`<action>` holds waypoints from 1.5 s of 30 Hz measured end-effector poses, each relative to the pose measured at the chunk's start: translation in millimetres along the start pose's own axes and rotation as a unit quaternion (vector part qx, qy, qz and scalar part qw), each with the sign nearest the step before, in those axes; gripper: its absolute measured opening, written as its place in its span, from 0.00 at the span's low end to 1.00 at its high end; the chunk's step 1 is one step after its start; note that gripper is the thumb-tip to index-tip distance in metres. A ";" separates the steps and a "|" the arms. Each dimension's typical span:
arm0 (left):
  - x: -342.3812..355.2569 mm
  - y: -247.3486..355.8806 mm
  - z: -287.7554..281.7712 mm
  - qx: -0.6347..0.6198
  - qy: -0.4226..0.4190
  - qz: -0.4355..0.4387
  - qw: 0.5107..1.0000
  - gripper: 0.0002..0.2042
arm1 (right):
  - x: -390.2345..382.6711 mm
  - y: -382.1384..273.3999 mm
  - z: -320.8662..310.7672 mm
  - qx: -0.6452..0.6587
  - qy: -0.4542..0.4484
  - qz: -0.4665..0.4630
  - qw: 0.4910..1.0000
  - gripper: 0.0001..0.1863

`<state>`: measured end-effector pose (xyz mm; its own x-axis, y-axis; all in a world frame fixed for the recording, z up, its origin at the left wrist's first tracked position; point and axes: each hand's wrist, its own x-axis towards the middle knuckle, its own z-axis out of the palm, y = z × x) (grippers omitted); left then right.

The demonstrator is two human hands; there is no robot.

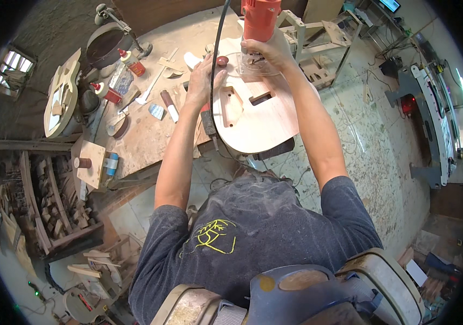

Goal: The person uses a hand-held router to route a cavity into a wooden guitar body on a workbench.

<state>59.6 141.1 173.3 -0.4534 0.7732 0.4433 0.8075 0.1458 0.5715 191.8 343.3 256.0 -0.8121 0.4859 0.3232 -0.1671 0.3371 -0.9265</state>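
Note:
My right hand (269, 51) is wrapped round the lower part of an orange-red handheld router (259, 21). The router stands upright on its clear plastic base (253, 69), over the far part of a pale wooden guitar body (261, 127). Cut into that body are a long cavity (231, 108) and a smaller rectangular opening (260, 98). At the body's left edge, my left hand (201, 81) lies with fingers stretched and thumb apart, close beside a dark red round knob (222, 61). Whether it touches the knob, I cannot tell. A black cable (215, 65) passes in front of this hand.
The dusty workbench (139, 141) carries red-and-white glue bottles (132, 63), a chisel-like tool with a dark handle (168, 103) and a desk lamp (115, 21). Another guitar body (63, 97) stands left. Below it is a rack of wood offcuts (53, 200); a wooden frame (318, 43) stands far right.

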 end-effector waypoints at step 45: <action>-8.4 4.4 17.9 -0.097 0.168 -0.099 0.976 0.16 | 0.6 9.7 30.3 0.018 0.028 -0.053 0.998 0.24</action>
<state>73.7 146.2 159.8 -0.7179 0.4915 0.4930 0.6193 0.1274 0.7748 172.8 322.5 241.4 -0.7563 0.4932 0.4298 -0.2714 0.3612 -0.8921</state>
